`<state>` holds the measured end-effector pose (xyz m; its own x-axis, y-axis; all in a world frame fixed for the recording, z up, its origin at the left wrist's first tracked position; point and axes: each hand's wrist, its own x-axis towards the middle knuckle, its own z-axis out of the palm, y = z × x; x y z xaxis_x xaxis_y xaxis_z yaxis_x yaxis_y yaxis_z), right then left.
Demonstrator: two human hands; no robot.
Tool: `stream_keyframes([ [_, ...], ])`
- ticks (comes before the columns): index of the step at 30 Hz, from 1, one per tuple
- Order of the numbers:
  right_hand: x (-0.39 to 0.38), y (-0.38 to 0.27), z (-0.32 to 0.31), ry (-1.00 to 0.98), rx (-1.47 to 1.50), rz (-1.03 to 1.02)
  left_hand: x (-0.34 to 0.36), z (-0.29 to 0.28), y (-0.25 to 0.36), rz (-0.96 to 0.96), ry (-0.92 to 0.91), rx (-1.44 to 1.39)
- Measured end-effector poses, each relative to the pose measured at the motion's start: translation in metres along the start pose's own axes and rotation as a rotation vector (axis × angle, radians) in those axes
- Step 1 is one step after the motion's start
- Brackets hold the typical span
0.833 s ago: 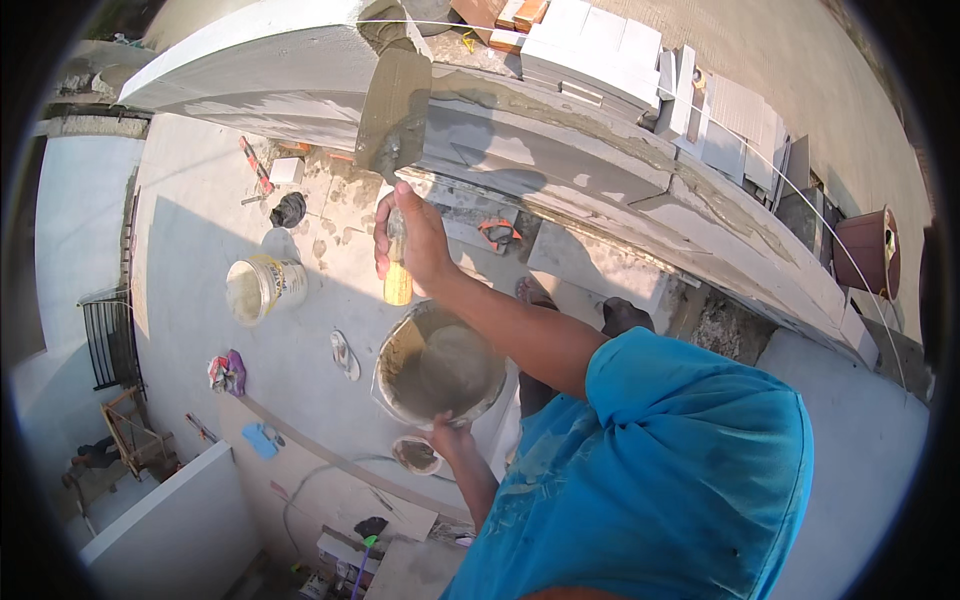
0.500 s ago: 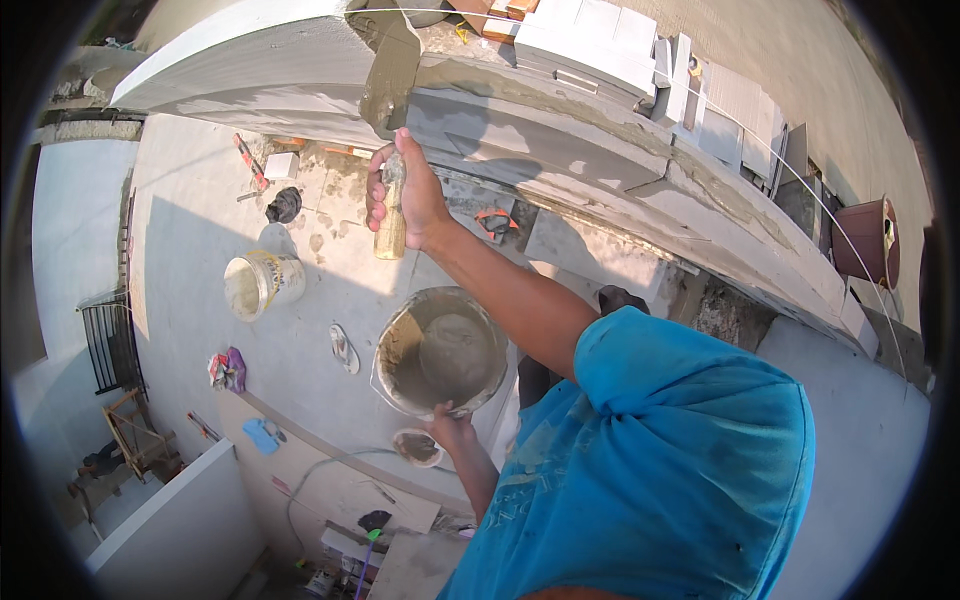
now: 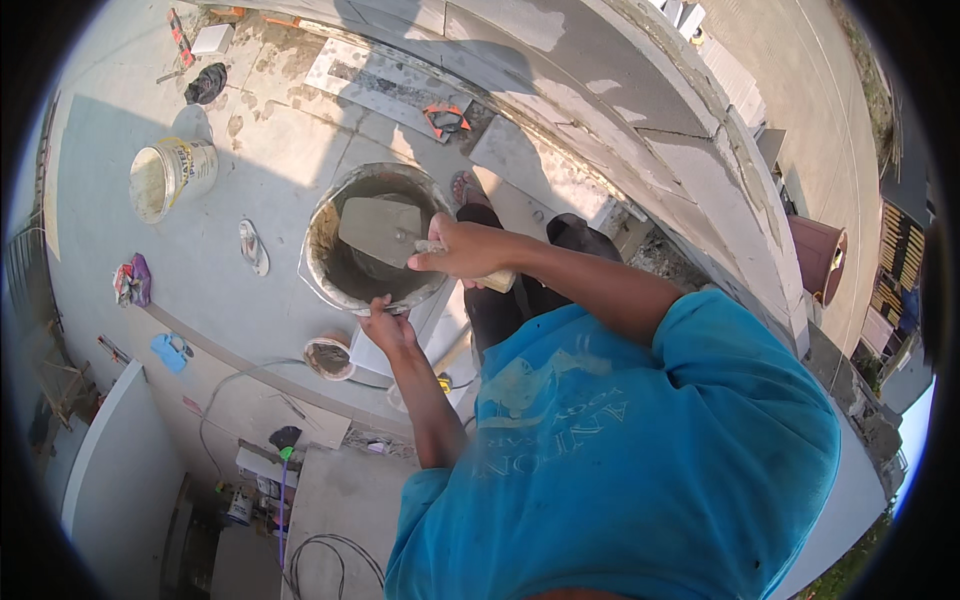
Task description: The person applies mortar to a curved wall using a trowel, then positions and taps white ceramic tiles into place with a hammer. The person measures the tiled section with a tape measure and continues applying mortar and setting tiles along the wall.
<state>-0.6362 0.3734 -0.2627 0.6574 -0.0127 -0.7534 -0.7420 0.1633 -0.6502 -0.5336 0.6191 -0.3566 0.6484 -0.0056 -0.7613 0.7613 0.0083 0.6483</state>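
Observation:
My right hand [image 3: 450,247] grips a trowel by its pale, mortar-smeared handle [image 3: 500,281]. The flat grey blade [image 3: 378,225] is inside a bucket [image 3: 315,250] of wet grey mortar. My left hand [image 3: 385,320] is closed on the lower rim of that bucket, holding it in front of my body. A small container with brownish content [image 3: 327,357] lies on the floor just beyond my left hand. My feet show on the ground behind the bucket, and the mortar below the blade is partly hidden.
A light block wall [image 3: 670,150] curves across the upper right. On the floor are a white bucket [image 3: 165,185], a flip-flop [image 3: 252,247], cloths [image 3: 135,280], blue items [image 3: 170,350] and an orange tool [image 3: 445,120]. A low wall [image 3: 105,435] and cables stand at lower left.
My right hand has brought the trowel down from the wall top into the bucket. The view has shifted toward the bucket and floor; my left hand still holds the bucket.

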Motion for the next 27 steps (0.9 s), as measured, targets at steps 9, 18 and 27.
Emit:
stream_keyframes([
  [9, 0.044, 0.144, -0.048, 0.350, 0.196, 0.202, 0.174, 0.009, -0.077, -0.120, 0.076, -0.214],
  [18, 0.020, 0.461, -0.059, 0.551, 0.298, 0.842, 0.509, 0.058, -0.200, -0.179, 0.260, -0.572],
  [27, 0.016, 0.546, -0.042, 0.595, 0.353, 0.797, 0.550, 0.067, -0.317, -0.138, 0.064, -0.695],
])
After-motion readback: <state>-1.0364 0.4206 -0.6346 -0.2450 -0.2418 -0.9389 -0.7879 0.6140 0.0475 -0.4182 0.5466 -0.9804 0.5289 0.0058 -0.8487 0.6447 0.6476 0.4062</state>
